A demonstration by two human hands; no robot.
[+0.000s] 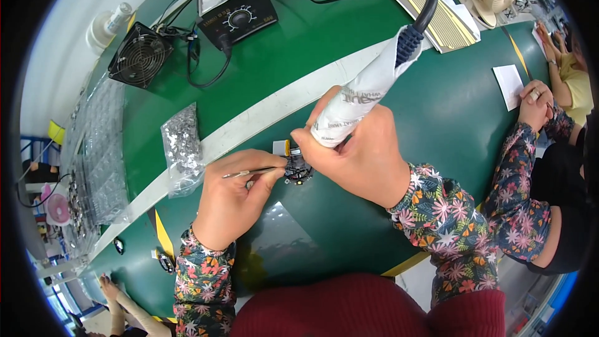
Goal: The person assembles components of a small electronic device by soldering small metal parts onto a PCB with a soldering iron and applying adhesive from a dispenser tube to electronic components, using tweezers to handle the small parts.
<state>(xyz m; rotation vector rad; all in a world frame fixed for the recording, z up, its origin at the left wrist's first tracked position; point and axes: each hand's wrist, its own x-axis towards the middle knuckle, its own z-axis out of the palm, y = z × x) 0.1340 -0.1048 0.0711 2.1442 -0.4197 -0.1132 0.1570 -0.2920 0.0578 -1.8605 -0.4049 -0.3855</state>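
Note:
My right hand grips a soldering iron whose handle is wrapped in white paper, with a blue collar and a black cable at its far end. Its tip points down at a small black circuit part on the green table. My left hand pinches a thin metal wire or tweezers that reaches toward the same part. A small yellow-and-white piece lies just behind the part.
A black soldering station and a small black fan stand at the back left. A clear bag of small metal parts lies left of my hands, with plastic trays farther left. Another person's hands rest at the right.

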